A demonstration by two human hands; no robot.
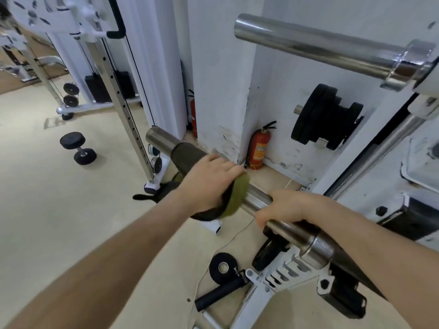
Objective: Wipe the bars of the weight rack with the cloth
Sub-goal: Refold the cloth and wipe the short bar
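A steel bar (259, 198) of the weight rack runs from centre left down to the lower right. An olive-green cloth (235, 195) is wrapped around it near the middle. My left hand (209, 184) is closed over the cloth and the bar. Just to the right, my right hand (285, 207) grips the bare bar. The bar's free end (158, 140) sticks out beyond the cloth. A second chrome bar (308, 47) juts out above at the upper right.
The white rack frame (273, 279) stands at the lower right, with black weight plates (325, 117) on a peg. A small plate (223, 267) and a dumbbell (78, 148) lie on the beige floor. A red fire extinguisher (259, 148) stands by the wall.
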